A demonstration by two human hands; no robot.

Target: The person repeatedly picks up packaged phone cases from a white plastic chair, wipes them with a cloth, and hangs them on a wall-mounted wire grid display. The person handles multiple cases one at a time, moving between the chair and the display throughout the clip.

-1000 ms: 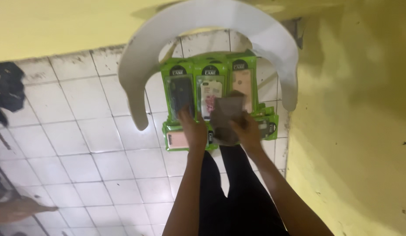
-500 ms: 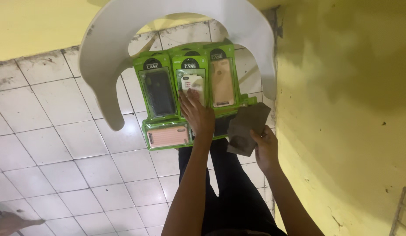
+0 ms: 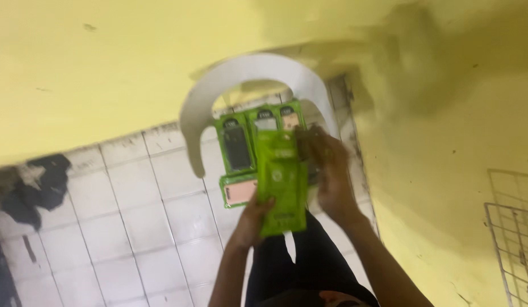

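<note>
Green package [image 3: 282,182] newly lifted in left hand [image 3: 253,213]; right hand [image 3: 330,170] alongside

White plastic chair [image 3: 202,116] on tiled floor [image 3: 122,216]; green phone-case packs [image 3: 236,146] apparently lying on its seat.

Left hand [image 3: 255,213] grips green package [image 3: 282,185] | right hand [image 3: 326,170] at its top edge | more packages [image 3: 238,149] on white chair [image 3: 247,71]

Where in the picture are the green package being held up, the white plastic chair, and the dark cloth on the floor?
green package [image 3: 282,182], head view, middle of its flat face.
white plastic chair [image 3: 247,71], head view, top of its curved backrest.
dark cloth [image 3: 39,185], head view, middle of the heap on the tiled floor.
</note>
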